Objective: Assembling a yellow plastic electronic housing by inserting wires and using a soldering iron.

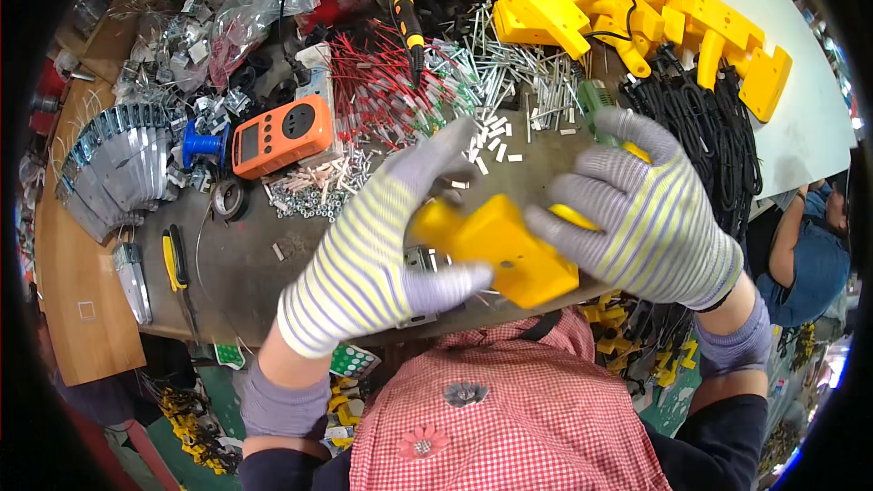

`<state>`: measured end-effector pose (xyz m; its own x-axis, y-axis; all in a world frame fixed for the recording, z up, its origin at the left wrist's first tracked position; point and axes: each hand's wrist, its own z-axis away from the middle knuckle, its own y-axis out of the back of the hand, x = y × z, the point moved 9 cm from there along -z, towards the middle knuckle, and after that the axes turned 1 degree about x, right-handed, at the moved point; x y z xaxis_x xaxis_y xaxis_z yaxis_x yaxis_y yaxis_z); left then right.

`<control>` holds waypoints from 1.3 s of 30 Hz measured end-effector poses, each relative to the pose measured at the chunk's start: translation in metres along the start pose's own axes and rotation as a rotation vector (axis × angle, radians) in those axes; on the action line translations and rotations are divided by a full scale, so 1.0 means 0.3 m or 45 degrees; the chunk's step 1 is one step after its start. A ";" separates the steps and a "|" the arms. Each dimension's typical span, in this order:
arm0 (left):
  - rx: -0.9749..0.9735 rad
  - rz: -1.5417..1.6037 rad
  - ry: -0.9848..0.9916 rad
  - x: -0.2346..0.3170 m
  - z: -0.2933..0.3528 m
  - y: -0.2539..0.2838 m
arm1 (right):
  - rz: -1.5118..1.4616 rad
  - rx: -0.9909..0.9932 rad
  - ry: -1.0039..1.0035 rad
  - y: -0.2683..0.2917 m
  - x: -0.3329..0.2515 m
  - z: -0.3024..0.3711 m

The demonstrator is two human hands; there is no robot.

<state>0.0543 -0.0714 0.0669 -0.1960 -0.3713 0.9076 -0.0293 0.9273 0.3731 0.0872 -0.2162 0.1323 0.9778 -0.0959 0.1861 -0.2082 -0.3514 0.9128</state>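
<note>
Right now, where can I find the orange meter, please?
In the head view, the orange meter sits left of centre on the bench, just right of the blue spool and up-left of the left hand.

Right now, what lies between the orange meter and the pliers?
Head view: a dark tape roll, then a thin pale wire, between the orange meter and the pliers.

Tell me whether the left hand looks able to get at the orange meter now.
Likely yes: the left hand is spread open, and only low things such as small nuts seem to lie between it and the orange meter. Blur hides whether it touches the yellow part.
</note>
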 end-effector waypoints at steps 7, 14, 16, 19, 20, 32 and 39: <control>-0.128 -0.976 0.012 -0.071 0.137 -0.129 | -0.201 -0.164 -0.374 -0.114 0.077 0.251; -0.096 -0.805 -0.026 -0.129 0.195 -0.085 | -0.402 -0.191 -0.545 -0.200 -0.050 0.208; -0.097 -0.787 -0.025 -0.137 0.197 -0.083 | -0.414 -0.166 -0.577 -0.263 -0.056 0.235; -0.101 -0.754 -0.018 -0.143 0.201 -0.080 | -0.455 -0.138 -0.586 -0.227 -0.030 0.230; -0.105 -0.739 -0.013 -0.145 0.205 -0.079 | -0.459 -0.142 -0.583 -0.217 -0.027 0.214; -0.068 -0.621 0.185 -0.175 0.238 -0.078 | -0.594 -0.284 -0.439 -0.303 -0.030 0.115; -0.041 -0.693 0.148 -0.162 0.235 -0.071 | -1.018 -0.318 -0.390 -0.382 0.018 0.089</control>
<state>-0.0045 -0.0699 0.0013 -0.0517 -0.8007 0.5968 -0.0658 0.5991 0.7980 0.1159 -0.2014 0.0191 0.7725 -0.1660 -0.6130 0.5796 -0.2101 0.7873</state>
